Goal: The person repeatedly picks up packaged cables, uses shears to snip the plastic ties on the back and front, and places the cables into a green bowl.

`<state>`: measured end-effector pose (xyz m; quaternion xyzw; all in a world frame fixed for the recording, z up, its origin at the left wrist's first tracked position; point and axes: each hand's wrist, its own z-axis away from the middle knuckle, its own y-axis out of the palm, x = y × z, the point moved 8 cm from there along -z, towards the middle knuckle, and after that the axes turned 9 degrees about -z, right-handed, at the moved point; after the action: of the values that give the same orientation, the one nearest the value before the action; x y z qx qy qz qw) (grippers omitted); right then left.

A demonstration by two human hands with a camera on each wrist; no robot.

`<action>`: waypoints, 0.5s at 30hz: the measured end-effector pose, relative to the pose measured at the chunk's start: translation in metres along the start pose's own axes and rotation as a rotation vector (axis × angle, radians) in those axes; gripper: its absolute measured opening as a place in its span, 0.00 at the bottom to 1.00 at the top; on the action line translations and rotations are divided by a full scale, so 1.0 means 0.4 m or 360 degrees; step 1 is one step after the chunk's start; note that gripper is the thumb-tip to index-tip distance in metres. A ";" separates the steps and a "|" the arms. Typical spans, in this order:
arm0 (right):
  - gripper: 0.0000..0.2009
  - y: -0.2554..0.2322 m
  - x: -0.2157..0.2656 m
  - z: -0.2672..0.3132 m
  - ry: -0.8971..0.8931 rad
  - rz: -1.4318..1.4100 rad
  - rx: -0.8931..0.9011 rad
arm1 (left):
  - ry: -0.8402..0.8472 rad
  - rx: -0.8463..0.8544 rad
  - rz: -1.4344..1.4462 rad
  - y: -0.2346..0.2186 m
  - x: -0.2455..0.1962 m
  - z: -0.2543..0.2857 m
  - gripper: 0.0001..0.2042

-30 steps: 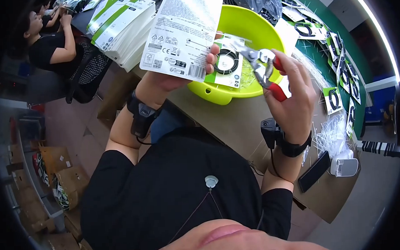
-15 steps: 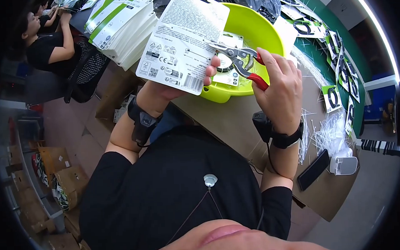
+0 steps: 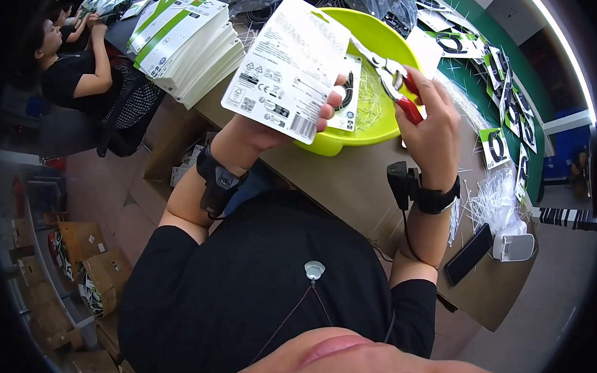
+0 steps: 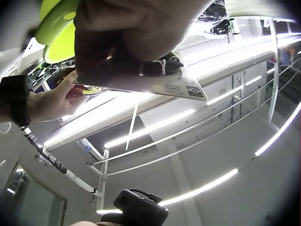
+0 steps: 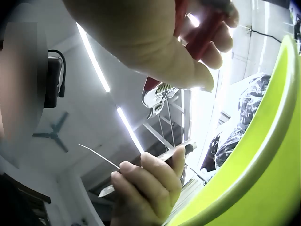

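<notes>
My left hand (image 3: 260, 134) holds a white printed card (image 3: 284, 72), its back with text and barcode facing up in the head view. Beneath it, the left wrist view shows a black cable (image 4: 171, 67) bound by a white tie. A thin white tie tail (image 5: 99, 155) sticks out past the card in the right wrist view. My right hand (image 3: 434, 126) grips red-handled pruning shears (image 3: 392, 75) with the blades pointing toward the card's right edge. Below both hands stands a lime-green basin (image 3: 326, 145), holding a carded black cable (image 3: 349, 96) and loose tie clippings (image 3: 371, 105).
A stack of cards (image 3: 192, 49) stands left of the basin. Carded cables (image 3: 494, 147) lie over the green surface at right. Loose white ties (image 3: 493, 199), a phone (image 3: 468, 254) and a white box (image 3: 514, 246) are near the table's right edge. Another person (image 3: 78, 79) sits at far left.
The shears first came left over the card's edge, then drew back up and right, off the card. My left hand has shifted the card slightly right and tilted it.
</notes>
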<state>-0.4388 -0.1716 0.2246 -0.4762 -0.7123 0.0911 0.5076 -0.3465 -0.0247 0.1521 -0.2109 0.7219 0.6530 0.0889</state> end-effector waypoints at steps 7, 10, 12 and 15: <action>0.27 0.027 0.073 0.011 -0.0433 0.0375 -0.0037 | -0.0009 -0.0044 -0.0173 0.001 0.049 -0.011 0.33; 0.27 0.026 0.080 0.014 -0.0457 0.0365 -0.0054 | -0.0017 -0.0022 -0.0212 0.000 0.064 -0.018 0.32; 0.27 0.024 0.081 0.014 -0.0453 0.0349 -0.0060 | -0.0013 -0.0022 -0.0231 -0.001 0.066 -0.018 0.32; 0.27 0.026 0.082 0.016 -0.0470 0.0323 -0.0059 | -0.0005 -0.0023 -0.0271 -0.004 0.067 -0.019 0.32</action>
<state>-0.4389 -0.1385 0.2359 -0.5365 -0.7288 0.1975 0.3768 -0.3687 -0.0375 0.1410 -0.2711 0.6964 0.6487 0.1438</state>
